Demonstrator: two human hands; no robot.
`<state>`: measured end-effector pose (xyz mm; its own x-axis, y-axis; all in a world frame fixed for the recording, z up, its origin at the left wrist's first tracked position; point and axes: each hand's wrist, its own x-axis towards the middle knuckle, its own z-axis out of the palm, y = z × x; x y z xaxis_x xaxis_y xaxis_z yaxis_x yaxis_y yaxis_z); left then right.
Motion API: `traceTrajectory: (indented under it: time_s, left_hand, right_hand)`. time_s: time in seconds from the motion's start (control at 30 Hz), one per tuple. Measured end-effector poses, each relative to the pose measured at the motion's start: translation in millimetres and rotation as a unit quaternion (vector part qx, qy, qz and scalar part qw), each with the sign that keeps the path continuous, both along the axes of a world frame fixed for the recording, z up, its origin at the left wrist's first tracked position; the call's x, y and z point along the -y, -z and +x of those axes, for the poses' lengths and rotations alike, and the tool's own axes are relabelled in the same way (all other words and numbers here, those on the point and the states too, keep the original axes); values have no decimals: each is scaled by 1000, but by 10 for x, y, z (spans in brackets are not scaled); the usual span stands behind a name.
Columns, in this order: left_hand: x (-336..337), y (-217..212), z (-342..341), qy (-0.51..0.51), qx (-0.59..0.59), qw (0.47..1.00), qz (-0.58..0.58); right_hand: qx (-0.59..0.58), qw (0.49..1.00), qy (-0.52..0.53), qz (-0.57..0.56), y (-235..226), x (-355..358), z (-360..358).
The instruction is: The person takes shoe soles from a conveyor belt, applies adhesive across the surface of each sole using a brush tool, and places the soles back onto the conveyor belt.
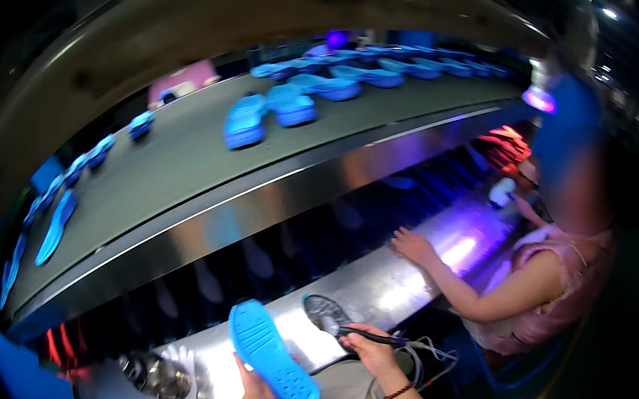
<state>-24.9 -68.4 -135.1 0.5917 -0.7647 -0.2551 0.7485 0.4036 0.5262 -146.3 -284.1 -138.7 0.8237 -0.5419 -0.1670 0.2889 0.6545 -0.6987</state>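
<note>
My left hand [254, 387] grips a bright blue shoe sole [267, 351] from beneath. The sole is tilted over the near edge of the bench; grooves cross its upper part and small holes dot its lower end. In my right hand [373, 353] is a black-handled brush [369, 335] with thin pale tubes trailing off its back end. Its light-coloured tip sits over a dark oval dish [325, 310] set at the bench, to the right of the sole. Tip and sole are apart.
A shiny metal bench [225, 370] runs before me, with a metal container [157, 376] at its left. Beyond, a green conveyor belt [172, 175] carries several blue soles [246, 120]. On the right sits a co-worker in pink [553, 297], one hand [413, 246] on the bench, under a purple lamp [539, 98].
</note>
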Motion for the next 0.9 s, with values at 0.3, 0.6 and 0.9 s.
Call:
traceTrajectory:
  time_s: [0.3, 0.6, 0.9]
  left_hand:
    - [302, -394, -7, -7, -80, 995, -54]
    - [534, -506, -203, 82, -14, 992, -92]
    - [657, -487, -264, -79, -29, 995, 53]
  right_hand:
    - [23, 987, -119, -104, -674, -146, 100]
    - [9, 993, -70, -91, -794, -26, 504]
    - [16, 823, 32, -566, -1148, -497, 613]
